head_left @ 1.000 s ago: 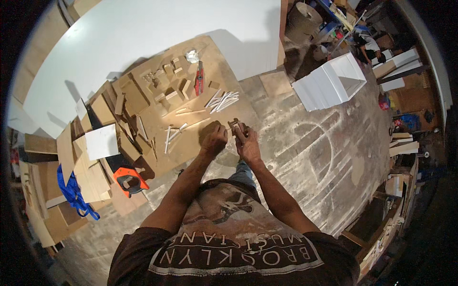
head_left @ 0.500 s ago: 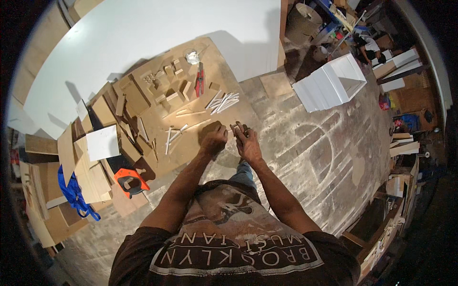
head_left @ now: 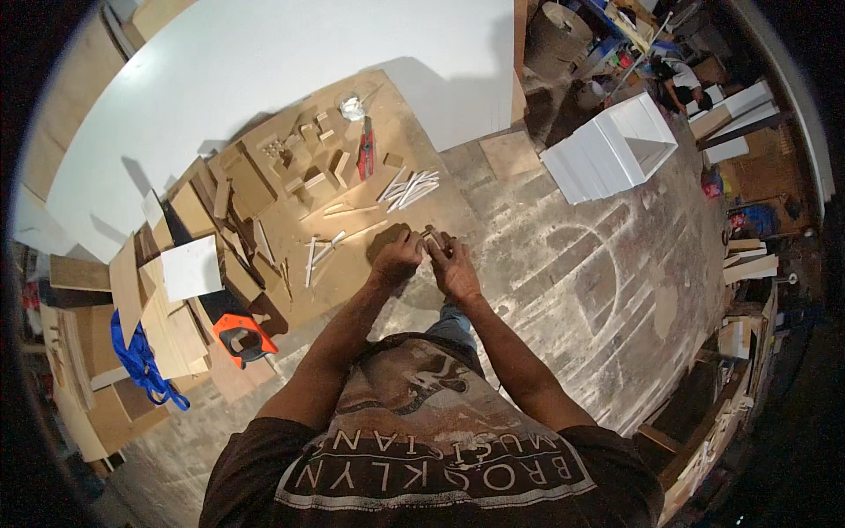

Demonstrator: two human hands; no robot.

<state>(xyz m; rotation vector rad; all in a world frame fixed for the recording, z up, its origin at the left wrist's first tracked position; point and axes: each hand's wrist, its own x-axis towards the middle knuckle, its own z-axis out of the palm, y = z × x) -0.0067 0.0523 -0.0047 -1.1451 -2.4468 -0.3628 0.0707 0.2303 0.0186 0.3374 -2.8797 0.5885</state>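
Observation:
Just beyond the near right edge of the brown board [head_left: 414, 114], my left hand [head_left: 396, 261] and my right hand [head_left: 456, 273] meet at the fingertips. Both are closed in a pinch. A small pale piece seems to lie between them, too small and too covered by fingers to name. Nearest to them on the board is a loose pile of short white sticks [head_left: 411, 190]. More thin white sticks [head_left: 322, 252] lie to the left of my left hand. A red-handled hand tool [head_left: 366, 151] rests farther back, beside small wooden blocks [head_left: 338, 167].
A small clear container with white stuff [head_left: 351, 108] stands at the board's far end. To the left are wood offcuts, a white sheet [head_left: 189, 268], an orange-handled saw [head_left: 246, 338] and a blue bag [head_left: 145, 365]. A white box [head_left: 607, 145] stands on the floor, far right.
My hands have drawn together, the left shifting slightly right and the right slightly left, so their fingertips now meet. The things on the board have stayed put.

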